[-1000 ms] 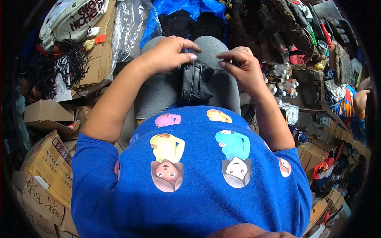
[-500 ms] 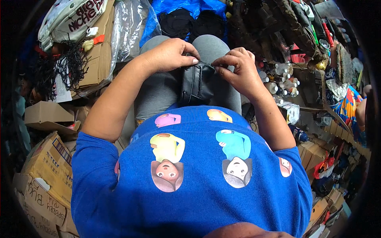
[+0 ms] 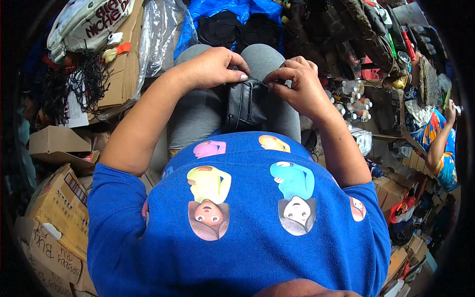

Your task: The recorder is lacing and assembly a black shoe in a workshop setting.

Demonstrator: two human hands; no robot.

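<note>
A black leather piece [image 3: 246, 105], boxy with raised seams and looking like a shoe upper, rests on my grey-clad thighs. My left hand [image 3: 220, 68] pinches its top edge between thumb and curled fingers, near a thin dark strand. At its upper right corner, my right hand [image 3: 295, 81] has thumb and forefinger pressed together on what seems a black lace [image 3: 261, 80]. The fingertips hide the lace's ends. Both forearms reach in from the sides, and the hands are a short gap apart.
Black coiled rounds [image 3: 218, 28] lie on blue plastic ahead. Left are a heap of black laces [image 3: 89, 84], flattened cardboard [image 3: 118, 81] and cardboard boxes [image 3: 59, 143]. On the right stand several small bottles [image 3: 354, 101]. Another person's arm [image 3: 440, 141] shows at the far right.
My hands and the black leather piece have hardly moved. At the far right, the other person's raised arm and colourful garment have come further into view.
</note>
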